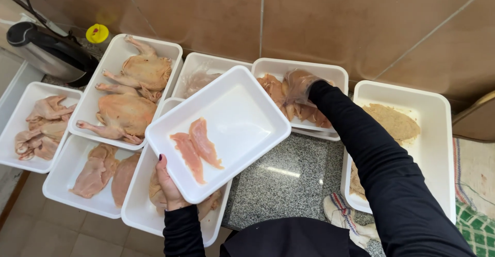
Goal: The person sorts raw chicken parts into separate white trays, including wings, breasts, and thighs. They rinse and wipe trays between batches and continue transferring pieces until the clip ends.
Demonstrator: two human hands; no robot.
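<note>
Tray [242, 112], white w/ two pink fillets [196, 148], gripped underneath by left hand [169, 185]; gloved right hand [300, 86] grasps chicken pieces [281, 98] in rear white tray [330, 74].

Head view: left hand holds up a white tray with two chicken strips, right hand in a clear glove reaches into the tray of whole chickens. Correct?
Not quite. In the head view the right hand in its clear glove reaches into the tray of chicken pieces by the wall, not the whole chickens, which lie further left. The rest holds: the left hand holds the white tray with two chicken strips.
</note>
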